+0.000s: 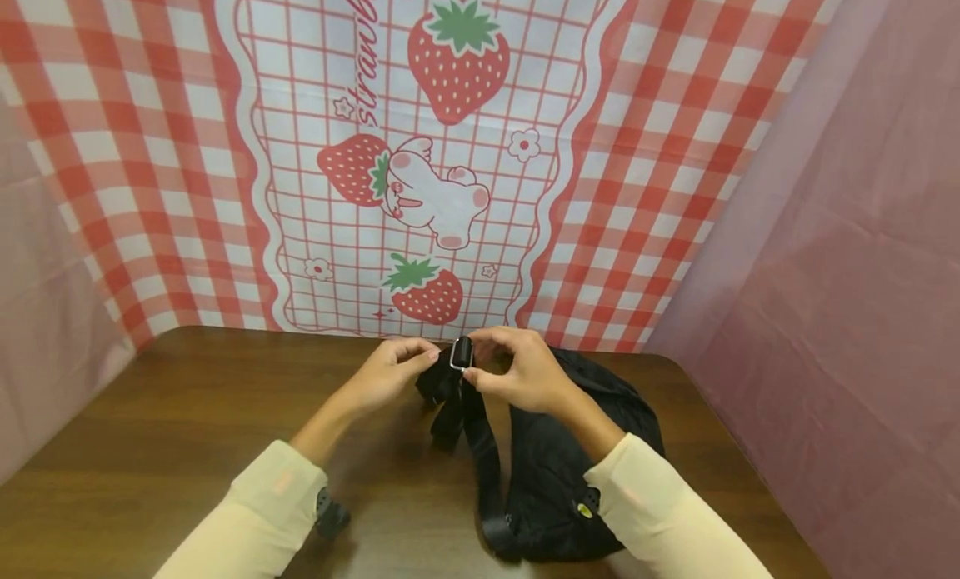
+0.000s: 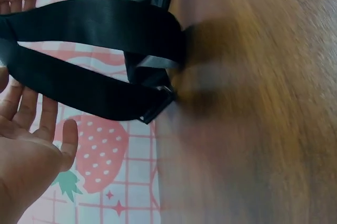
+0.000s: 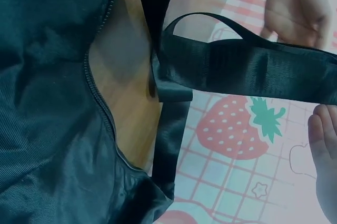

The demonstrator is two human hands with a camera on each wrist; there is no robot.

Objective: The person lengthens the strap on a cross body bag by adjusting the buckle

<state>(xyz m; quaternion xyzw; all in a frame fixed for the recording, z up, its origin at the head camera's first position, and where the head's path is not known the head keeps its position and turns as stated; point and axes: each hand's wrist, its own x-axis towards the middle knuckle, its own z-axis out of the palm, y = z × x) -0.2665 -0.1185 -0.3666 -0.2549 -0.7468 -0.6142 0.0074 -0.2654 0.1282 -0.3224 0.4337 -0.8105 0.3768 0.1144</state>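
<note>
A black bag [image 1: 555, 479] with a zipper lies on the table, its black webbing strap [image 1: 483, 446] raised in a loop in front of me. My left hand [image 1: 393, 371] pinches the strap's left side between thumb and forefinger. On the right, my right hand [image 1: 521, 371] holds the strap by a silver metal slider buckle [image 1: 452, 360] with thumb and fingers. The left wrist view has the strap [image 2: 95, 24] doubled back, the left hand [image 2: 26, 166] beside it. Strap [image 3: 231, 69] and right hand [image 3: 327, 145] also show in the right wrist view; its fingertips are partly hidden.
The brown wooden table [image 1: 180, 429] extends to both sides. Behind it hangs a red-and-white checked cloth [image 1: 600, 254] with printed strawberries. Pink fabric [image 1: 847, 254] closes off the right side, and similar fabric the left.
</note>
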